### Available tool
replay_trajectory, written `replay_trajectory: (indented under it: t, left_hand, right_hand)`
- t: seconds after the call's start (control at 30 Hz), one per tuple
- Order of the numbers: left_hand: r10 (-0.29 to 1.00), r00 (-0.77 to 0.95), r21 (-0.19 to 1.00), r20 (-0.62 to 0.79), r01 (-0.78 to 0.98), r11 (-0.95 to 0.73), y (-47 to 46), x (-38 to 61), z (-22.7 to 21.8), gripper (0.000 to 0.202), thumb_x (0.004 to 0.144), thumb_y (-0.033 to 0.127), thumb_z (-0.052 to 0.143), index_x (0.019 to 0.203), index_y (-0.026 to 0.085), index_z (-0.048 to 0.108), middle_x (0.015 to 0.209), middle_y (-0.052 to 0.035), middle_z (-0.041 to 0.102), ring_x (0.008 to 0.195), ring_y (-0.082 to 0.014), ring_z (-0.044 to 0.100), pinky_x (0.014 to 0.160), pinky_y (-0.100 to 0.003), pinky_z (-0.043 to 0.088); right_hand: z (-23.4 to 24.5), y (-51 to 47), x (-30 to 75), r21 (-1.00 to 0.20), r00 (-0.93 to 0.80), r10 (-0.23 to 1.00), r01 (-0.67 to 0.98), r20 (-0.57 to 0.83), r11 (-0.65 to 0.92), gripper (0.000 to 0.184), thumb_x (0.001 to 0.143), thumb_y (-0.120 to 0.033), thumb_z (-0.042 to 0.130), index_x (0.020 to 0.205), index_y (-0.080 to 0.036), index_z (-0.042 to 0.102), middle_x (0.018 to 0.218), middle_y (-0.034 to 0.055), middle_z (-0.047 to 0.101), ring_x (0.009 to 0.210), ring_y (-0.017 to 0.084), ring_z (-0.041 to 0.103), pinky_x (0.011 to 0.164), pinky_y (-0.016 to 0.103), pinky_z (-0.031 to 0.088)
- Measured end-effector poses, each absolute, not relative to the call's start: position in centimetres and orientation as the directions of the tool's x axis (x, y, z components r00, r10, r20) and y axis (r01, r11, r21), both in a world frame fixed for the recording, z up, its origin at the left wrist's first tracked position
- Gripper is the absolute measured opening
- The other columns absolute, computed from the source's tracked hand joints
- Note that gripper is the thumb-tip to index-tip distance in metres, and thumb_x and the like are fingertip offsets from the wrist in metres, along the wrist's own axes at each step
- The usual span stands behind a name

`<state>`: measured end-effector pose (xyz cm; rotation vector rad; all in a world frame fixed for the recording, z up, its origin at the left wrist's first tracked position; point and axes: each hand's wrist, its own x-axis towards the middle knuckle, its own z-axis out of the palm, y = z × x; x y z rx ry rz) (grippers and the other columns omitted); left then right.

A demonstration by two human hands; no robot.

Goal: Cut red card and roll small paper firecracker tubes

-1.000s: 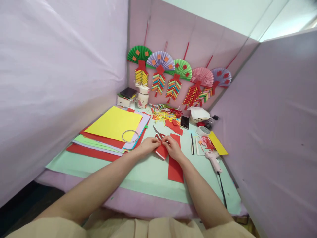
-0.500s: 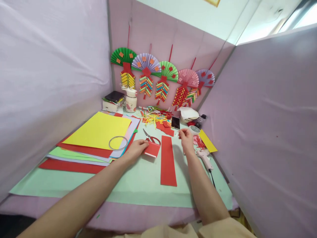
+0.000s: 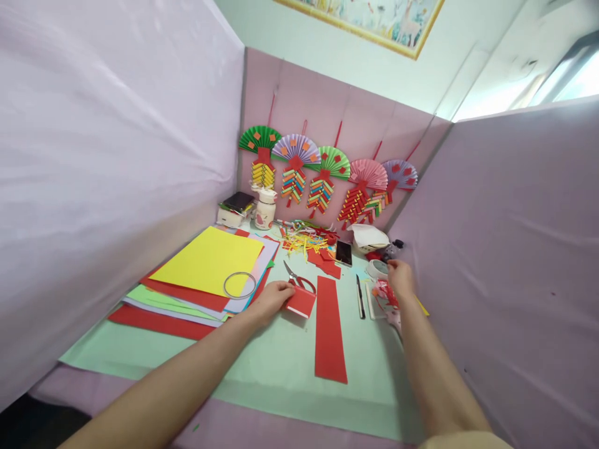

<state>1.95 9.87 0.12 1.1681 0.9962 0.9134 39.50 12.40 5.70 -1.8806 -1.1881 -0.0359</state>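
My left hand (image 3: 274, 300) is closed, pinching the upper left edge of a small red paper piece (image 3: 301, 301) that has a white strip along its near edge. Just behind that piece lies a pair of scissors (image 3: 299, 279) with red handles, blades pointing away. My right hand (image 3: 401, 279) is over the right side of the table, its fingertips closed beside a white tape roll (image 3: 377, 269). What those fingers hold, if anything, is too small to make out. Between the hands a long red paper strip (image 3: 329, 330) lies flat.
Stacked coloured sheets (image 3: 208, 259) with a metal ring (image 3: 239, 285) lie at left. A craft knife (image 3: 360, 298), a phone (image 3: 343, 253), paper scraps (image 3: 306, 242) and a white bottle (image 3: 265, 210) stand or lie farther back. Under my right arm is a partly hidden glue gun (image 3: 394, 319). Paper fans (image 3: 334, 163) hang behind.
My right hand has moved right, from above the table's middle to beside the tape roll, uncovering the craft knife. My left hand keeps its pinch on the red paper. The view has tilted upward.
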Motion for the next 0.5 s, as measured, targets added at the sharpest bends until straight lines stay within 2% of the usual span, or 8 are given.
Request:
replay_trajectory:
  t: [0.17,0.27,0.4,0.5]
  left_hand:
    - [0.944,0.299,0.986,-0.137,-0.055,0.16,9.6,2.1,0.5,0.023,0.062,0.033,0.064,0.073,0.014,0.062,0.071,-0.0028,0.063,0.064,-0.0146,0.055,0.058,-0.024,0.038]
    - [0.947,0.293,0.987,-0.13,-0.052,0.151,9.5,2.1,0.7,0.019,0.062,0.03,0.062,0.072,0.014,0.062,0.068,-0.0013,0.061,0.062,-0.0132,0.052,0.056,-0.023,0.035]
    - [0.952,0.28,0.988,-0.126,-0.048,0.145,9.5,1.9,0.9,0.015,0.064,0.027,0.06,0.071,0.014,0.062,0.066,-0.0003,0.059,0.059,-0.012,0.049,0.055,-0.023,0.032]
    - [0.951,0.282,0.988,-0.124,-0.053,0.145,9.6,1.8,0.6,0.015,0.065,0.027,0.059,0.072,0.014,0.062,0.063,0.0006,0.057,0.057,-0.0115,0.048,0.053,-0.023,0.031]
  right_hand:
    - [5.8,18.4,32.6,-0.593,0.329,0.869,0.804,0.371,-0.051,0.018,0.081,-0.033,0.061,0.08,-0.017,0.069,0.085,0.0083,0.071,0.086,0.023,0.064,0.082,0.038,0.048]
    - [5.1,22.2,27.5,-0.581,0.198,0.946,0.814,0.257,-0.012,0.024,0.09,-0.037,0.06,0.097,-0.015,0.064,0.098,0.0043,0.067,0.088,0.016,0.063,0.082,0.037,0.051]
    - [3.8,26.1,22.6,-0.598,0.161,0.978,0.8,0.134,-0.049,0.032,0.092,-0.037,0.057,0.115,-0.015,0.058,0.114,0.0069,0.061,0.096,0.019,0.062,0.082,0.039,0.054]
    - [3.1,28.1,20.7,-0.615,0.176,0.977,0.786,0.123,-0.065,0.034,0.092,-0.036,0.057,0.119,-0.016,0.056,0.118,0.008,0.059,0.1,0.02,0.061,0.084,0.041,0.053]
